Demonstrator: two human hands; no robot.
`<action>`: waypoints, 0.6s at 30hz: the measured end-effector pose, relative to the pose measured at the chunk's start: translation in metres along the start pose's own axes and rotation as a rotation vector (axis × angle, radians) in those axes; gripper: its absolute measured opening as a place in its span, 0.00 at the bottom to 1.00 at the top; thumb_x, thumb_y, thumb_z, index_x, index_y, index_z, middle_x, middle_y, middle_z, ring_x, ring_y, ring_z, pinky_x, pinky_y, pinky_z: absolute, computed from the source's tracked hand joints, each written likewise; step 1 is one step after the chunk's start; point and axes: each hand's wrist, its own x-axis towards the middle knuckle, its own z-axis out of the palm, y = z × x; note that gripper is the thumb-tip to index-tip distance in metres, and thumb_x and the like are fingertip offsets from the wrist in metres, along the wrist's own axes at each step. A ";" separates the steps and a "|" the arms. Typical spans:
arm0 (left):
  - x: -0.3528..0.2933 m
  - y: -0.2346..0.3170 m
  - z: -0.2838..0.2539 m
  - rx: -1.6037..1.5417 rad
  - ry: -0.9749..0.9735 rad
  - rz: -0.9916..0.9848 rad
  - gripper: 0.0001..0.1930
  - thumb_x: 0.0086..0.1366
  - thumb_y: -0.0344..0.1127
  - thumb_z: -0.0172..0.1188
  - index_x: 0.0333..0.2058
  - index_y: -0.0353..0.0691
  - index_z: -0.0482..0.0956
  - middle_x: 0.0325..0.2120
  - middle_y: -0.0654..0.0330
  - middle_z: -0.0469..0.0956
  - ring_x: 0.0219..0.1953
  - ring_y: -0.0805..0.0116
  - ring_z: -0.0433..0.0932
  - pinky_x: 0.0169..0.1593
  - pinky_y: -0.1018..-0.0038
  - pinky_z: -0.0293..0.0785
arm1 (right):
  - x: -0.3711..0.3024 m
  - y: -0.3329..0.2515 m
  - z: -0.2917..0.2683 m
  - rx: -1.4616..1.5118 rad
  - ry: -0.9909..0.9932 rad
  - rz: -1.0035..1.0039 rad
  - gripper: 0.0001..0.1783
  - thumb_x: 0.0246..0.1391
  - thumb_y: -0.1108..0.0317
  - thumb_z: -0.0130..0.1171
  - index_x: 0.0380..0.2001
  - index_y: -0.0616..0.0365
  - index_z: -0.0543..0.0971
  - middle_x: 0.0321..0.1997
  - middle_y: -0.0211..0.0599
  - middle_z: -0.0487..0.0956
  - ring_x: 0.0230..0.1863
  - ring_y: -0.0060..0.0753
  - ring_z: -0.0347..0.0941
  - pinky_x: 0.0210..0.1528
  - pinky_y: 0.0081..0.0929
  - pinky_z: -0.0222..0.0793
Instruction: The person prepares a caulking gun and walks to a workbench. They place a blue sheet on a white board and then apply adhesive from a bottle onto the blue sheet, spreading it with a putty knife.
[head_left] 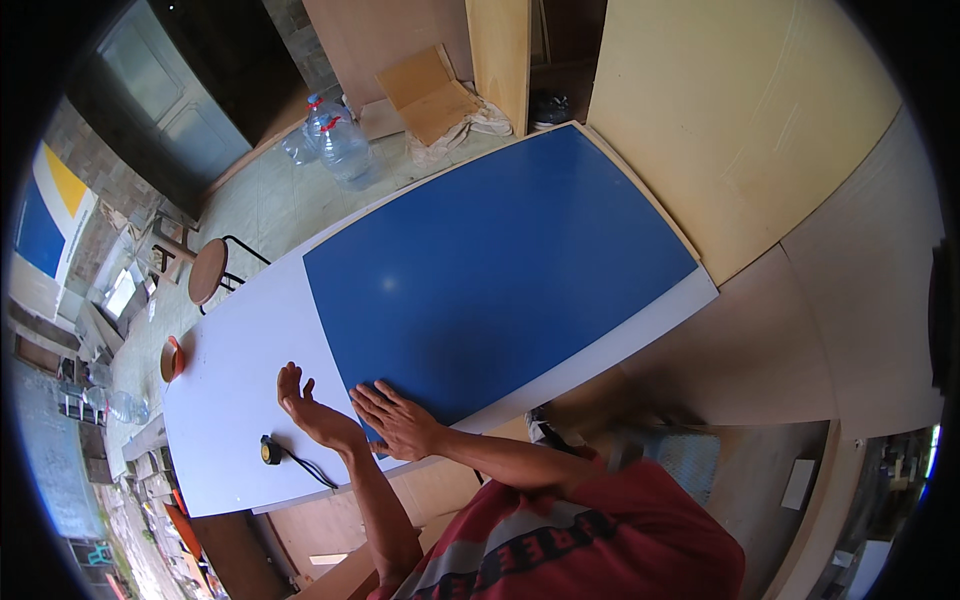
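Note:
A large blue sheet [510, 260] lies flat on the white tabletop [245, 350], covering its right part. My right hand [395, 420] rests palm down with fingers stretched on the sheet's near left corner. Just left of it, my left hand [302, 400] is held over the white surface, its fingers apart and slightly bent, with nothing in them. A yellow and black tape measure [270, 450] with a black strap [312, 466] sits on the table, nearer me than my left hand. At the table's far left end is an orange bowl [173, 360], with something orange at its edge.
Tall pale wooden panels [740, 120] stand against the table's right end. Beyond the far edge are a round stool [208, 272], clear plastic water jugs [340, 148] and an opened cardboard box [430, 95] on the tiled floor. Wooden boards [840, 300] lie low at the right.

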 end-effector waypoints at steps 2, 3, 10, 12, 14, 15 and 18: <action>-0.001 0.001 -0.001 0.052 0.000 0.003 0.31 0.75 0.55 0.34 0.63 0.38 0.68 0.59 0.52 0.73 0.62 0.58 0.69 0.62 0.59 0.62 | -0.015 0.020 -0.016 0.020 -0.023 0.067 0.47 0.69 0.34 0.26 0.72 0.68 0.54 0.79 0.51 0.50 0.81 0.47 0.37 0.80 0.50 0.26; -0.003 -0.004 -0.009 0.050 0.024 -0.034 0.31 0.76 0.55 0.33 0.63 0.38 0.69 0.58 0.52 0.73 0.62 0.57 0.70 0.61 0.58 0.63 | -0.029 0.044 -0.046 0.005 -0.080 0.144 0.46 0.69 0.35 0.27 0.72 0.67 0.55 0.79 0.50 0.50 0.81 0.45 0.37 0.80 0.50 0.26; -0.031 -0.054 -0.078 0.233 -0.003 -0.145 0.34 0.74 0.62 0.35 0.61 0.39 0.70 0.58 0.52 0.74 0.61 0.57 0.70 0.61 0.59 0.63 | -0.247 0.297 -0.207 -0.660 0.117 1.035 0.46 0.70 0.35 0.30 0.72 0.68 0.55 0.79 0.52 0.50 0.80 0.51 0.40 0.78 0.55 0.33; -0.039 -0.058 -0.087 0.249 -0.015 -0.129 0.32 0.75 0.60 0.36 0.59 0.38 0.72 0.57 0.54 0.73 0.62 0.57 0.69 0.60 0.58 0.63 | -0.291 0.320 -0.247 -0.803 -0.013 1.404 0.44 0.71 0.37 0.26 0.69 0.68 0.58 0.76 0.55 0.56 0.78 0.56 0.44 0.77 0.55 0.37; -0.048 -0.050 -0.082 0.252 0.026 -0.161 0.29 0.75 0.56 0.40 0.57 0.38 0.73 0.54 0.54 0.74 0.59 0.58 0.70 0.60 0.58 0.63 | -0.339 0.323 -0.268 -0.896 0.384 1.446 0.36 0.72 0.41 0.34 0.59 0.65 0.71 0.63 0.55 0.71 0.63 0.54 0.68 0.63 0.50 0.64; -0.053 -0.044 -0.079 0.257 0.035 -0.176 0.27 0.75 0.54 0.42 0.57 0.37 0.73 0.53 0.54 0.75 0.59 0.58 0.70 0.60 0.58 0.63 | -0.358 0.317 -0.261 -0.913 0.802 1.314 0.32 0.71 0.43 0.39 0.53 0.62 0.77 0.54 0.54 0.79 0.55 0.53 0.76 0.54 0.48 0.73; -0.070 -0.036 -0.061 0.234 -0.013 -0.227 0.23 0.74 0.49 0.45 0.52 0.35 0.75 0.49 0.55 0.76 0.53 0.60 0.72 0.59 0.62 0.63 | -0.330 0.256 -0.254 -0.677 0.730 1.465 0.22 0.66 0.48 0.54 0.31 0.56 0.81 0.21 0.45 0.79 0.32 0.51 0.78 0.32 0.47 0.71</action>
